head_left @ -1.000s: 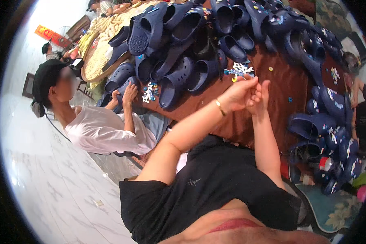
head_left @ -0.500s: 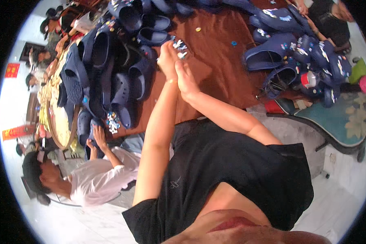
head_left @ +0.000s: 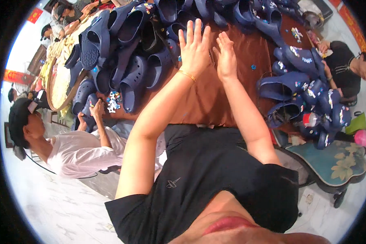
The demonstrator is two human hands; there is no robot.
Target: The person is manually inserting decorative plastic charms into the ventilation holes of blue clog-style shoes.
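Observation:
Over the brown-covered table [head_left: 195,103], both of my hands are raised side by side with a small gap between them. My left hand [head_left: 194,49], with a thin gold band at the wrist, is flat with its fingers spread. My right hand [head_left: 226,57] is turned partly edge-on, its fingers stretched out and its thumb apart. Neither visibly holds anything. Beside my left hand lies a pile of navy blue clogs [head_left: 133,83]. A small blue charm [head_left: 253,67] rests on the cloth to the right of my right hand. My left hand may hide part of the table.
More clogs with colourful charms [head_left: 284,86] are heaped at the right. A person in white [head_left: 87,148] handles a clog at the left, near loose charms [head_left: 114,101]. Another person in black [head_left: 340,63] is at the far right. A patterned teal seat [head_left: 325,160] stands below.
My hands have come apart from being close together and moved right, with the fingers now spread. The view has shifted, and the white charms near my fingertips no longer show.

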